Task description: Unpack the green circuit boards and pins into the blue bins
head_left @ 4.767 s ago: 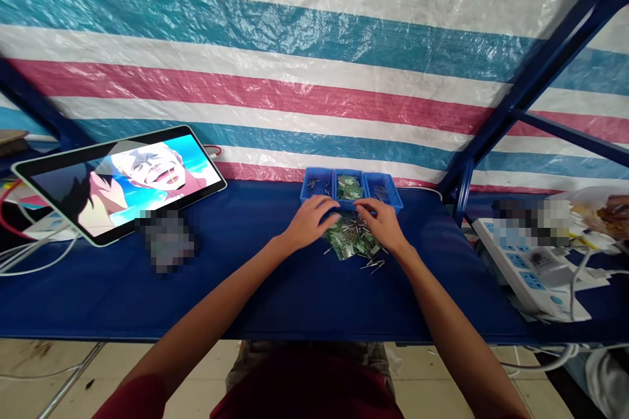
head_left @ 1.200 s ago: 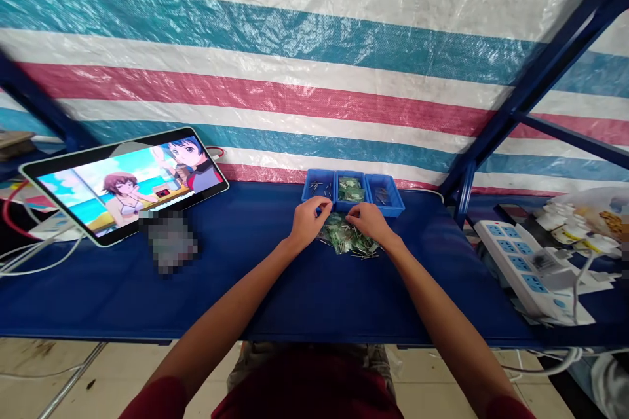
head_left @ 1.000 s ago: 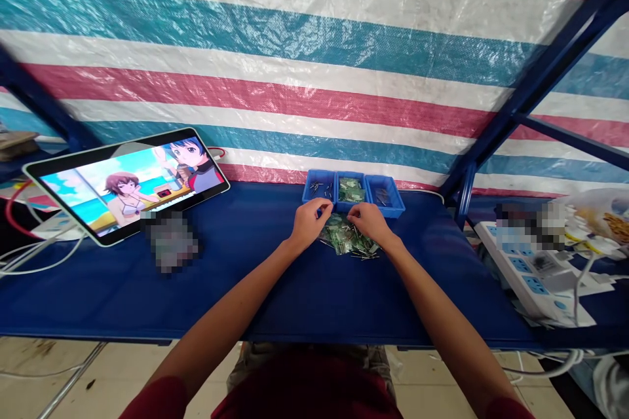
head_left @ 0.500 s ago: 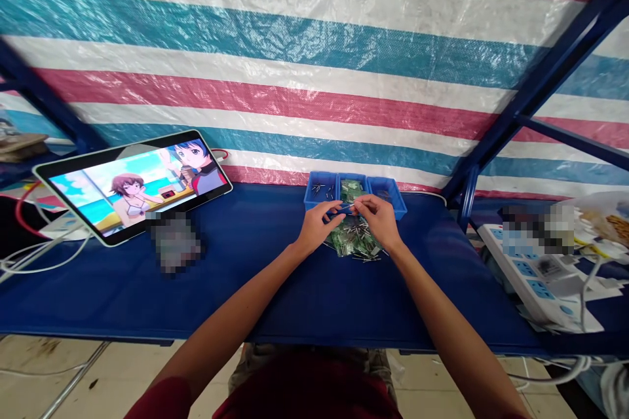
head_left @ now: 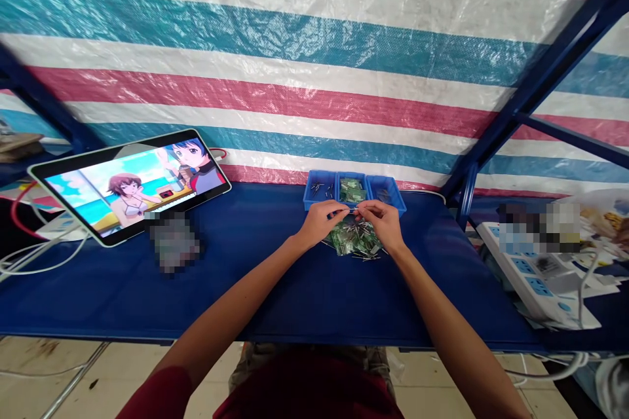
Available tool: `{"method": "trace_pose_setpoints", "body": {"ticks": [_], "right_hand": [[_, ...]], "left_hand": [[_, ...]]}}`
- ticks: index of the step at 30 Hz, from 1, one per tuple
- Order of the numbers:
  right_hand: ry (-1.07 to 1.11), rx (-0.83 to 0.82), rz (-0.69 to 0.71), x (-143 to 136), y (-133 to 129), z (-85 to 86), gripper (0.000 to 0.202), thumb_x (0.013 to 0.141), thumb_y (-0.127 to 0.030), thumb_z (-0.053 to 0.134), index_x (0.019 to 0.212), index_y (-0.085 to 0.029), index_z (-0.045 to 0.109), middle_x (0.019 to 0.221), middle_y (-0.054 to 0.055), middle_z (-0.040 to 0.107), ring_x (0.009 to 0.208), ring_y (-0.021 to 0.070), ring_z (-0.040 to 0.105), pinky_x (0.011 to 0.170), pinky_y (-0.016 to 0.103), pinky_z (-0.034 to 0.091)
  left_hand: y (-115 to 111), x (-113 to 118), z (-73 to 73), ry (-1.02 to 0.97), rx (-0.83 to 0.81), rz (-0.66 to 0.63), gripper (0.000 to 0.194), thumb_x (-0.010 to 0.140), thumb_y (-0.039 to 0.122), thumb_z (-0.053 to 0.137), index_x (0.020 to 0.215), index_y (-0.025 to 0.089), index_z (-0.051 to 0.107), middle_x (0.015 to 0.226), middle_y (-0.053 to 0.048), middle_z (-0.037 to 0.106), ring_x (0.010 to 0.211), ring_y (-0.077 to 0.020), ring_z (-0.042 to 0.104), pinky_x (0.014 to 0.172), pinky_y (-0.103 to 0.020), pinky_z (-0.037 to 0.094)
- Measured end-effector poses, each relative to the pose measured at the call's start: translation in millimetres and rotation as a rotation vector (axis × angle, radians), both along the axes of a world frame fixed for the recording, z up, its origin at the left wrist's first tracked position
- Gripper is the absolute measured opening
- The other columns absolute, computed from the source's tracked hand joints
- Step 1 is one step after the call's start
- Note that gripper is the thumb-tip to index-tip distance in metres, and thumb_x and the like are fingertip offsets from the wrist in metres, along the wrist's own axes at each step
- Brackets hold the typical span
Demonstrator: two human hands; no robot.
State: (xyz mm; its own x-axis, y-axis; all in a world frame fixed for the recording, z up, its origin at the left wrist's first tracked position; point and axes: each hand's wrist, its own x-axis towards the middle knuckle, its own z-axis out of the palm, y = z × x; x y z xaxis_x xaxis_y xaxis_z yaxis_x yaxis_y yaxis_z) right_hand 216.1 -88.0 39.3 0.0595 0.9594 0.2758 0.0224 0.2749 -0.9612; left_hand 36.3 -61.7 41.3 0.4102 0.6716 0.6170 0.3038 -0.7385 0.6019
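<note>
My left hand (head_left: 322, 219) and my right hand (head_left: 383, 219) meet fingertip to fingertip in front of three small blue bins. Between them they pinch a thin, pale rod-like piece (head_left: 352, 210), too small to name. Under and just before my hands lies a pile of thin metallic pins and small green packets (head_left: 351, 239). Behind, the left bin (head_left: 321, 188) holds a few dark pins. The middle bin (head_left: 352, 188) is filled with green packets, and the right bin (head_left: 386, 193) contains some small greyish pieces.
A tablet (head_left: 132, 186) playing a cartoon leans at the left of the blue table (head_left: 236, 288), beside a blurred-out item (head_left: 175, 242). On the right lies a white power strip (head_left: 535, 278) with cables. A striped tarp (head_left: 314, 78) hangs behind, between blue metal posts (head_left: 521, 105).
My fingertips have drawn closer together around the thin piece. Both hands have lowered slightly toward me, showing more of the middle bin.
</note>
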Motion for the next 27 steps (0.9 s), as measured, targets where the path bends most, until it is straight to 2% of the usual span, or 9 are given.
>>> {"method": "trace_pose_setpoints", "body": {"ticks": [5,11,16,21,27], "right_hand": [[-0.042,0.031,-0.01,-1,0,-3.7,0.03,0.07,-0.045,0.073,0.082,-0.017,0.067,0.075,0.005,0.071,0.065,0.0193,0.066,0.069,0.034,0.054],[-0.248,0.152,-0.055,0,0,-5.7,0.026,0.082,-0.044,0.061,0.081,-0.018,0.065,0.07,0.003,0.067,0.063,0.0171,0.063,0.068,0.031,0.05],[-0.374,0.197,-0.08,-2,-2,-6.1,0.027,0.086,-0.043,0.056,0.081,-0.019,0.065,0.067,0.003,0.066,0.061,0.0174,0.061,0.064,0.03,0.049],[-0.411,0.262,-0.121,-2,-2,-8.6,0.024,0.084,-0.04,0.06,0.091,-0.018,0.067,0.076,0.004,0.07,0.063,0.0174,0.063,0.067,0.03,0.05],[-0.473,0.364,-0.125,-3,-2,-11.1,0.021,0.087,-0.037,0.057,0.086,-0.019,0.068,0.079,0.005,0.07,0.067,0.0173,0.063,0.067,0.03,0.05]], "left_hand": [[1,-1,-7.4,0.0,-0.003,0.029,0.028,0.092,0.035,0.052,0.089,0.016,0.072,0.081,-0.006,0.072,0.069,-0.0152,0.063,0.06,-0.025,0.048],[-1,-2,-13.9,-0.067,-0.012,0.097,0.029,0.091,0.04,0.053,0.091,0.017,0.07,0.082,-0.006,0.072,0.069,-0.0152,0.064,0.059,-0.024,0.048],[-2,-3,-14.1,-0.083,-0.011,0.127,0.027,0.09,0.038,0.053,0.086,0.016,0.069,0.082,-0.005,0.071,0.068,-0.0142,0.063,0.061,-0.024,0.048],[-5,-3,-12.2,-0.079,-0.04,0.14,0.026,0.092,0.036,0.051,0.087,0.016,0.067,0.082,-0.004,0.071,0.064,-0.0132,0.061,0.062,-0.023,0.047],[-9,-3,-10.4,-0.1,-0.068,0.135,0.028,0.092,0.036,0.05,0.082,0.016,0.067,0.076,-0.003,0.07,0.062,-0.013,0.061,0.062,-0.023,0.047]]}}
